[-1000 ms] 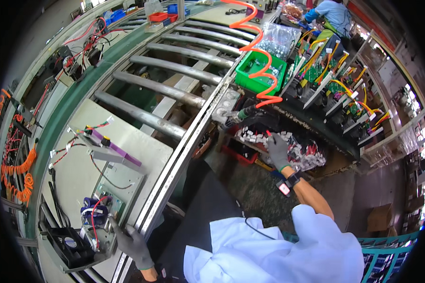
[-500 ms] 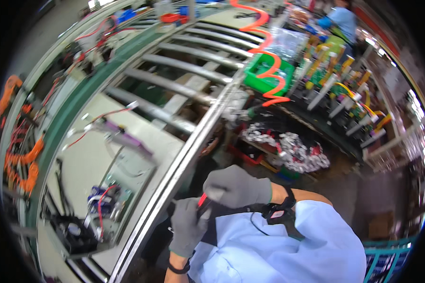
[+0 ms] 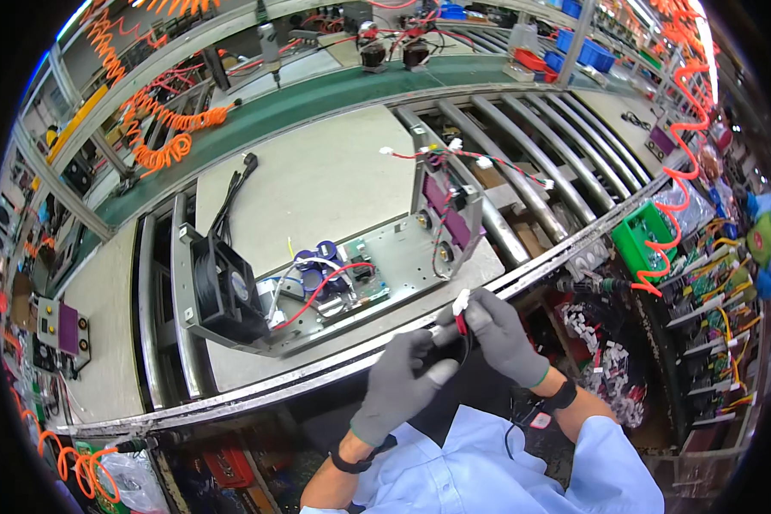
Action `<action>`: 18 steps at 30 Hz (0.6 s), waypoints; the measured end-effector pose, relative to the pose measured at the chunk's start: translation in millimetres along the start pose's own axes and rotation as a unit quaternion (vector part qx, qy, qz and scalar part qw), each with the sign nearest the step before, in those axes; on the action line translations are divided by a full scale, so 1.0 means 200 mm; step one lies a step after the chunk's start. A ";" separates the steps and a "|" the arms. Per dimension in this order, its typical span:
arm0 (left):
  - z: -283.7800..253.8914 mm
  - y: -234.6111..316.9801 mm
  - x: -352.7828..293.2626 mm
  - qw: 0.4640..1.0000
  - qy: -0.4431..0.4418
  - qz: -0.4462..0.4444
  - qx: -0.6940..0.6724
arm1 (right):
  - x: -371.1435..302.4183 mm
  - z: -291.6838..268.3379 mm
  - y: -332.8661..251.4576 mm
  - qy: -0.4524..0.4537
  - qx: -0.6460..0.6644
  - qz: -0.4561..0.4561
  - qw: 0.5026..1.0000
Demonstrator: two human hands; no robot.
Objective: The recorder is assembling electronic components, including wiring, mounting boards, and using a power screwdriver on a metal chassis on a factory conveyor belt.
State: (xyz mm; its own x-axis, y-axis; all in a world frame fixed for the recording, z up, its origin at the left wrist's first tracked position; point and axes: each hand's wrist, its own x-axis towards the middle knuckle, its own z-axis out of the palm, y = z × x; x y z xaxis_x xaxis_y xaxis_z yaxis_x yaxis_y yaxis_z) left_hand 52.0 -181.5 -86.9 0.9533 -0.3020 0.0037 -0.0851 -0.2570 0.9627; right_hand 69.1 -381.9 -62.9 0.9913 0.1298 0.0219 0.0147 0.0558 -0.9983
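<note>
Plain grey gloves (image 3: 394,387), white plastic connector (image 3: 462,301), thin red-and-black wires (image 3: 462,325), black square fan (image 3: 228,289), silver metal chassis (image 3: 398,246), flat purple panel (image 3: 437,199).

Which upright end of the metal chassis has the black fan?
The left end in the picture: the black fan stands against it, whereas the right end carries a purple strip and shows no fan.

Right hand (image 3: 507,340) — holding red cable (image 3: 462,325), white connector (image 3: 461,301) | left hand (image 3: 398,385) — just beside | metal chassis (image 3: 400,242) beyond
</note>
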 end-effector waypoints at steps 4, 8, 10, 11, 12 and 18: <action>-0.12 0.03 0.02 0.988 0.049 -0.004 -0.148 | 0.05 0.04 -0.11 -0.124 -0.144 0.141 0.972; -0.16 0.04 0.02 0.957 0.017 -0.079 -0.279 | 0.10 0.17 -0.22 -0.127 -0.364 -0.027 0.922; -0.17 0.04 0.02 0.920 0.028 -0.107 -0.375 | 0.13 0.21 -0.31 -0.178 -0.498 -0.200 0.824; -0.18 0.03 0.03 0.894 0.001 -0.143 -0.425 | 0.15 0.22 -0.37 -0.224 -0.574 -0.244 0.749; -0.19 0.02 0.03 0.879 -0.010 -0.121 -0.461 | 0.19 0.23 -0.42 -0.275 -0.654 -0.260 0.655; -0.27 -0.02 0.06 0.816 0.012 -0.068 -0.574 | 0.47 0.43 -0.61 -0.427 -0.647 -0.425 0.467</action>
State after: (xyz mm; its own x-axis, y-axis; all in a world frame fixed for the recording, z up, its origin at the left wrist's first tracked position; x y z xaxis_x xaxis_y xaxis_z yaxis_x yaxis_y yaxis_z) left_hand 79.3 -134.0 -76.9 0.9382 -0.3199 -0.1317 0.3353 0.7471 0.5740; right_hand 148.4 -292.0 65.1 0.1494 0.9837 -0.0999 0.9701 -0.1263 0.2072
